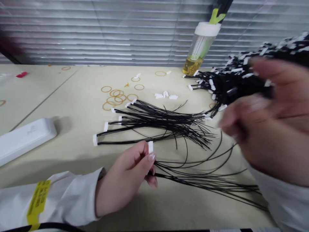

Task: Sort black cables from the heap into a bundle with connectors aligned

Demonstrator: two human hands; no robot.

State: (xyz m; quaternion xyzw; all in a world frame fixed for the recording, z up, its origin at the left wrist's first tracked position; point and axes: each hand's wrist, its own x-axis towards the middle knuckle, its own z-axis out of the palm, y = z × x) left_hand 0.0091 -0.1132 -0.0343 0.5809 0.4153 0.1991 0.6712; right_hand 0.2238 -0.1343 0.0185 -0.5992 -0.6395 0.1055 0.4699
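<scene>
Your left hand (125, 180) pinched a white connector (150, 147) on black wires (205, 182), well apart from your blurred right hand (270, 122), whose hold on the bulky wire bundle (238, 85) could not be told. Those thin wires lay just beside the cable pile (154, 117) on the bench (48, 96), so a sharp pull could have snagged them or torn a connector free.

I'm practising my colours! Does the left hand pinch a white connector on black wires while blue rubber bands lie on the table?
Almost: the head view shows amber rubber bands on the table, not blue. The left hand does pinch a white connector on black wires.
</scene>
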